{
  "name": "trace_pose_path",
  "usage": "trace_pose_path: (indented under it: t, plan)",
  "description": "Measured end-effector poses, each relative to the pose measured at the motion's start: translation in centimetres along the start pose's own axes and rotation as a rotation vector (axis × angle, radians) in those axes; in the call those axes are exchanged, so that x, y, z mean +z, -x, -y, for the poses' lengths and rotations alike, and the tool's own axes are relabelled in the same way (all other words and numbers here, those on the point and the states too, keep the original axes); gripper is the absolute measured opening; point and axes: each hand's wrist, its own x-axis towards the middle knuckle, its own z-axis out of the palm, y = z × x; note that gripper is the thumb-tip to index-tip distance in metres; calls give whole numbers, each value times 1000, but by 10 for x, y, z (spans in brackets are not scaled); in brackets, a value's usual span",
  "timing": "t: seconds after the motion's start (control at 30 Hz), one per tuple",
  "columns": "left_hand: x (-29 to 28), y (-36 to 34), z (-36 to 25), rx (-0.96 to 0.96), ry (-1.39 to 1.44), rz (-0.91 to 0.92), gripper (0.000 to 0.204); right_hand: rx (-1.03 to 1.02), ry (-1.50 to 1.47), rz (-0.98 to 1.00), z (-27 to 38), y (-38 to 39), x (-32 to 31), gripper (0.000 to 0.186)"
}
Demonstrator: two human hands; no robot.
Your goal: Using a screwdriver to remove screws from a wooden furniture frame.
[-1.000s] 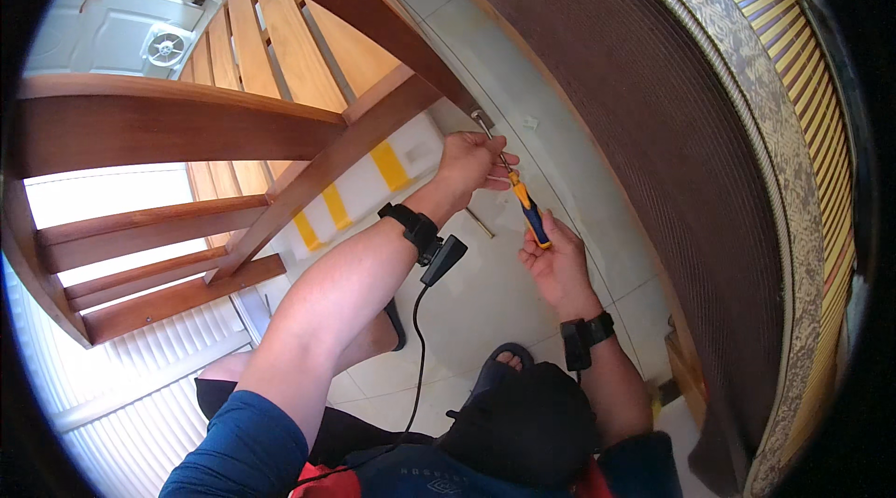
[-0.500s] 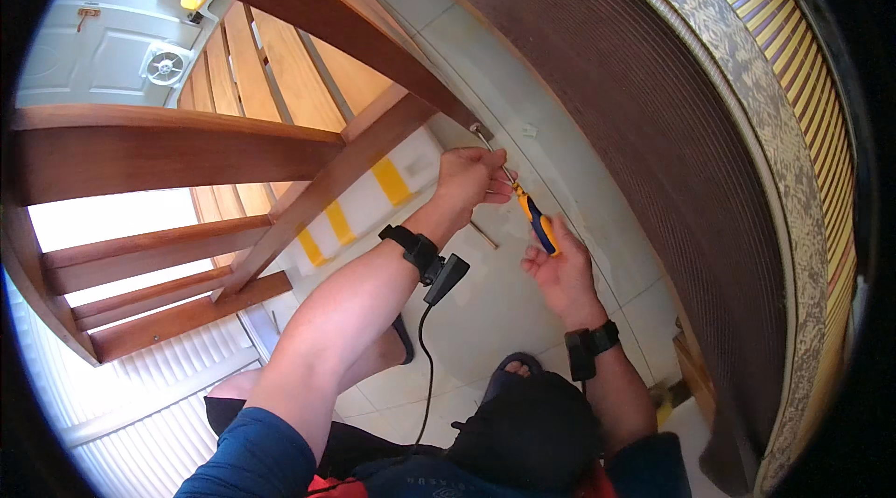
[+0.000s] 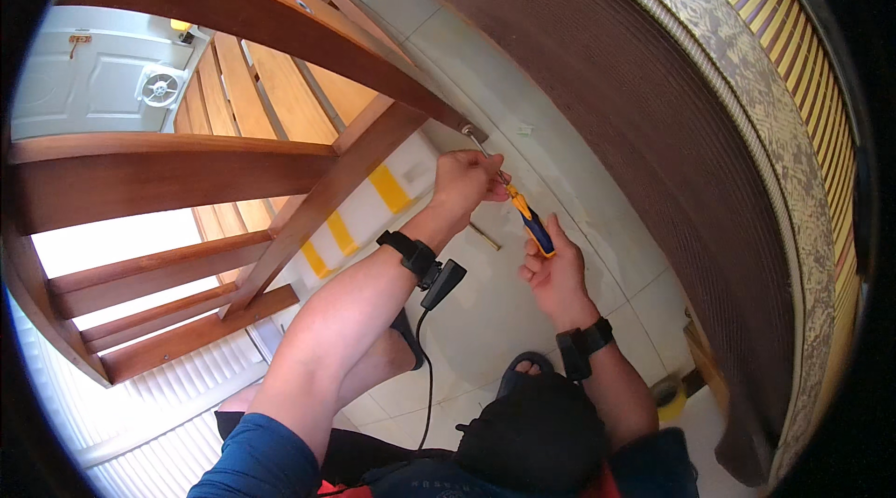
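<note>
Dressed in dark blue sleeves (image 3: pixel 257 459), black shorts (image 3: pixel 359 434) and dark slippers (image 3: pixel 408 346).
Wears black wrist straps (image 3: pixel 399 243), left and right, with boxy black modules (image 3: pixel 442 285) and, at the left, a thin black cable (image 3: pixel 430 377).

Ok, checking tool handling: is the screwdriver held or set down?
Held: the screwdriver has the right hand at its handle, the left hand at its shaft.

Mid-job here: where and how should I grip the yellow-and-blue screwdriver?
I'd take the screwdriver by its thick handle, coming from the butt end at lower right, where the right hand is. The handle is its widest part, and the butt points away from the wooden rail. The thin shaft likely gives less grip, and the left hand is on it.
</note>
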Motion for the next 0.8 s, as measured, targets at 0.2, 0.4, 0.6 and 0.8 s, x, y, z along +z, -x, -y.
trace_pose_path:
  t: [0.2,0.4,0.6,0.8]
  plan:
    - [8,9,-5,-42,32,-13,22,-479,264,-198,-18,-5,14,36]
    - [7,2,-1,-20,3,45,24,14,6,-36,16,5,6,22]
    - [10,9,-3,-44,35,8,24,-365,42,-89,-15,-11,13,25]
    - [-2,0,3,-22,-24,31,26,-8,6,-101,6,5,10,22]
